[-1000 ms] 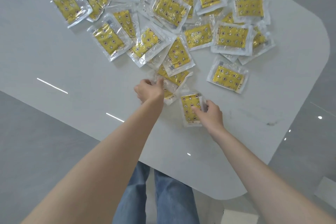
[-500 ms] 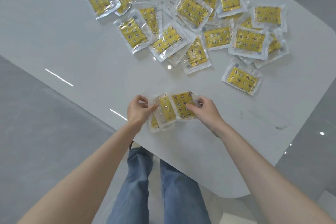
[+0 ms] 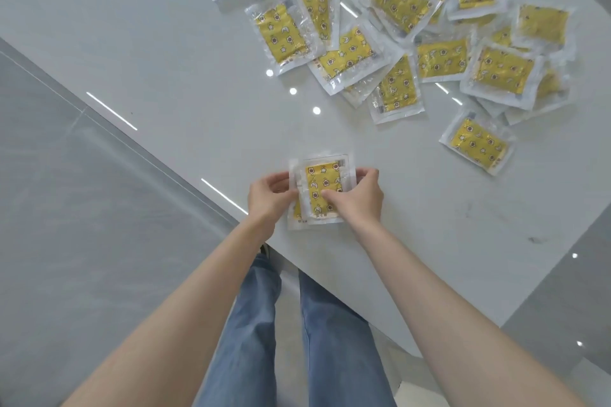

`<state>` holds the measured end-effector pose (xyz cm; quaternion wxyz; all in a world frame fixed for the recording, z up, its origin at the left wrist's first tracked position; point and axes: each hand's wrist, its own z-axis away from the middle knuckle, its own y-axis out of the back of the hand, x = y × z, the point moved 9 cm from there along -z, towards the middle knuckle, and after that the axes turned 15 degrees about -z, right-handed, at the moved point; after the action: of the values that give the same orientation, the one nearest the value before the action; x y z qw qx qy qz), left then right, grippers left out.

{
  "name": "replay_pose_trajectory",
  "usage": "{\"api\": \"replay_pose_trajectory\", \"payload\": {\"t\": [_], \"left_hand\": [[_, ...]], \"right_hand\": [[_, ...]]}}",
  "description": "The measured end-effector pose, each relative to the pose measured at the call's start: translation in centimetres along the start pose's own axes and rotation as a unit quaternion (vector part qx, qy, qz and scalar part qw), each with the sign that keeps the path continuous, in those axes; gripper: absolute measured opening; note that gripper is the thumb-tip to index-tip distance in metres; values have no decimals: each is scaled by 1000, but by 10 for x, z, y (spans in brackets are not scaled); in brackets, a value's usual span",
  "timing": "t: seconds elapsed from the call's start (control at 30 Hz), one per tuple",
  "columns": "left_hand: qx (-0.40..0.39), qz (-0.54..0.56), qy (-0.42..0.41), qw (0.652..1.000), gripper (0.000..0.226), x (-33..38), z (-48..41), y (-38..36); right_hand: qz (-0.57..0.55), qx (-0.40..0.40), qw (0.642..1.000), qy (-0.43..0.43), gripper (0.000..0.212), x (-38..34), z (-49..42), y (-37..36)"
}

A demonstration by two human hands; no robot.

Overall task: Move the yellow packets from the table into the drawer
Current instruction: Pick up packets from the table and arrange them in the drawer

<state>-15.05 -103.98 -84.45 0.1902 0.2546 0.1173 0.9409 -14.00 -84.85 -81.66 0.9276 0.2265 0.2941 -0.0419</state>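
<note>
A small stack of yellow packets (image 3: 322, 185) in clear wrap sits just above the near edge of the white table (image 3: 165, 76). My left hand (image 3: 269, 196) grips the stack's left side, and my right hand (image 3: 358, 196) grips its right side with the thumb on top. Several more yellow packets (image 3: 400, 43) lie scattered and overlapping across the far right of the table. One packet (image 3: 477, 144) lies apart at the right. No drawer is in view.
The table's near edge runs diagonally from upper left to lower right, with grey floor (image 3: 82, 208) to the left. My legs in blue jeans (image 3: 297, 324) stand below the edge. A dark smudge (image 3: 535, 239) marks the table at the right.
Both hands pulled packets out of the pile toward the near edge and brought them together into one stack. The view shifted, so the pile now sits further up and right.
</note>
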Motion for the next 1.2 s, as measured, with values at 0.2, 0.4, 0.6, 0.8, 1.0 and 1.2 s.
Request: {"api": "replay_pose_trajectory", "payload": {"t": [0.2,0.4,0.6,0.8,1.0,1.2], "left_hand": [[16,-29,-27,999,32,4,2,1],[64,-155,-85,982,32,17,12,-5],[70,-209,-52,974,11,12,10,-22],[62,-169,-89,980,4,45,23,-42],[19,-235,-238,942,9,128,31,-82],[-74,-425,-380,818,23,209,42,-184]], "right_hand": [[12,-42,999,-3,46,5,-1,-4],[-86,-13,996,-21,44,12,2,15],[-138,26,989,-56,38,24,-5,45],[-208,124,966,-89,45,39,-6,95],[-307,252,907,-142,48,70,-4,143],[-457,303,807,-222,50,102,-10,170]]}}
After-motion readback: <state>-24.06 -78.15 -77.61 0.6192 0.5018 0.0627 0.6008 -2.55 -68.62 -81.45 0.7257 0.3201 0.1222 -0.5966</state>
